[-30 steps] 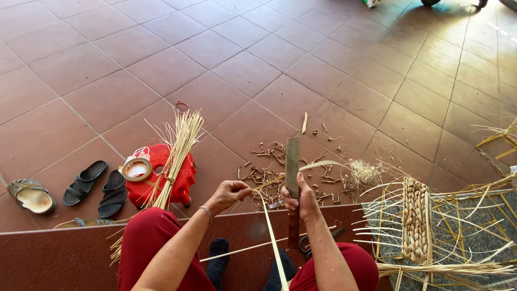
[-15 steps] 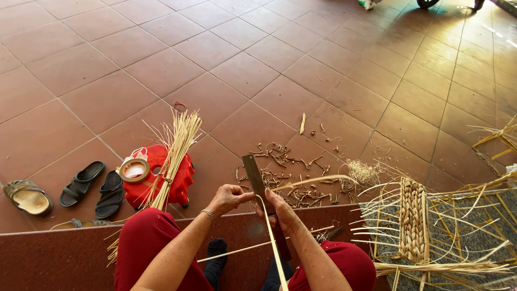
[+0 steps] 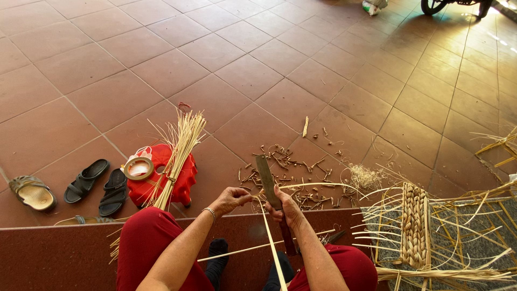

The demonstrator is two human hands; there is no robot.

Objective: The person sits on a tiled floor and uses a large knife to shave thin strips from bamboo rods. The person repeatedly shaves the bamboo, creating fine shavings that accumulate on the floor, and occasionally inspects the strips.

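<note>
While the left hand (image 3: pixel 230 199) pinches the end of a pale cane strip (image 3: pixel 272 245), fingers curled closed on it, the right hand (image 3: pixel 288 209) is wrapped tight around a long flat knife (image 3: pixel 267 177) whose dull blade points toward 11 o'clock. That strip runs from between the hands down toward 6 o'clock, over the dark red step edge (image 3: pixel 54 253). At 12 o'clock from the hands, brown shavings and chips (image 3: pixel 291 172) litter the glossy terracotta tiles (image 3: pixel 226 64), with a small frizzy tuft of fibre at 2 o'clock. At 9 o'clock stands a red plastic stool (image 3: pixel 175 180) carrying a roll of tape (image 3: pixel 139 168), and a tied bundle of thin straw-coloured splints (image 3: pixel 175 156) leans across it. Farther at 9 o'clock lie black sandals (image 3: pixel 97 183) and a tan one. At 3 o'clock a half-woven panel (image 3: pixel 414 226) with a braided centre bristles with loose canes.
</note>
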